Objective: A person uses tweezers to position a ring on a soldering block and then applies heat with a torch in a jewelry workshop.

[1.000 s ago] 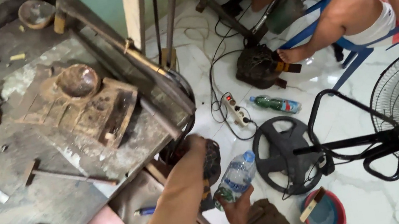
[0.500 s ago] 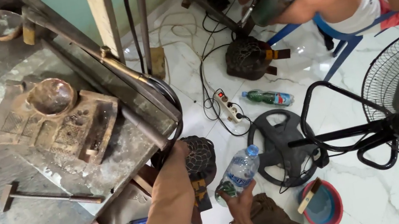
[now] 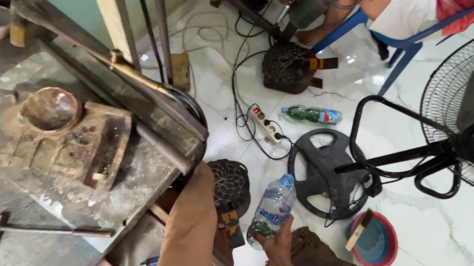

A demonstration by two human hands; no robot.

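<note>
The right hand [image 3: 275, 243] is closed around a clear water bottle [image 3: 272, 209] with a blue cap. The left hand [image 3: 196, 195] rests against the workbench [image 3: 48, 255] corner near a dark round object [image 3: 230, 185]; its grip I cannot tell.

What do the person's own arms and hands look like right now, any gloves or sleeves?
Both are bare: no gloves, rings, watch or wristband show. The left hand has a long bare forearm, with a pale sleeve edge just visible at the bottom of the frame. The right hand shows only a short bare stretch of forearm.
</note>
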